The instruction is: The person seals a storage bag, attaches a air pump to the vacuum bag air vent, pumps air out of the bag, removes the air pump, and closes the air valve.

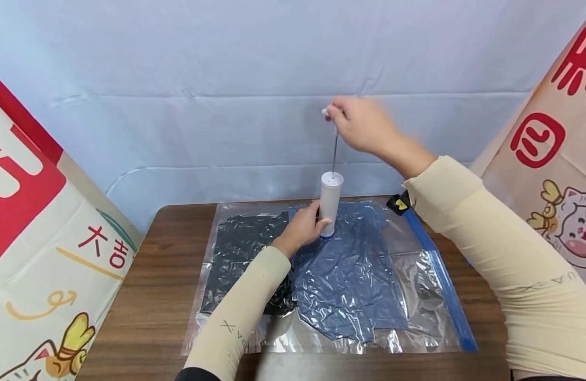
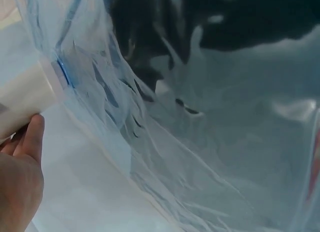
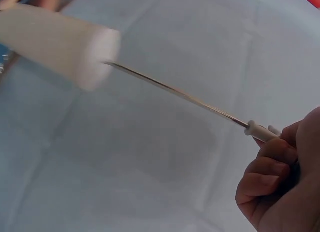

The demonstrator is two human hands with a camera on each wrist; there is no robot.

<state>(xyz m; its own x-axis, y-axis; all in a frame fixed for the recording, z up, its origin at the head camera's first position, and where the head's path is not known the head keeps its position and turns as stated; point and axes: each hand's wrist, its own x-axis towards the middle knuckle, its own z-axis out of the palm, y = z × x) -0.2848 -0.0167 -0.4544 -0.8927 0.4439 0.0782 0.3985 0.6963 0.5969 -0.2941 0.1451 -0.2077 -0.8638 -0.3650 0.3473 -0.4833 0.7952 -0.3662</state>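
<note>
A white hand pump (image 1: 330, 203) stands upright on a clear vacuum storage bag (image 1: 416, 275), its base at a blue valve on the bag. My left hand (image 1: 302, 227) grips the pump's barrel low down, with the thumb toward the front. High above it, my right hand (image 1: 361, 124) curls round the white handle (image 3: 261, 131), and the thin metal rod (image 3: 175, 91) is drawn far out of the barrel's top. Inside the bag lie a black folded garment (image 1: 247, 254) on the left and a blue one (image 1: 350, 275) on the right.
The bag's blue zip edge (image 1: 452, 301) runs down the right side, with a black-and-yellow slider (image 1: 398, 203) at its far end. Under everything is a brown wooden table (image 1: 145, 296). A pale cloth (image 1: 226, 132) hangs behind, with printed banners at both sides.
</note>
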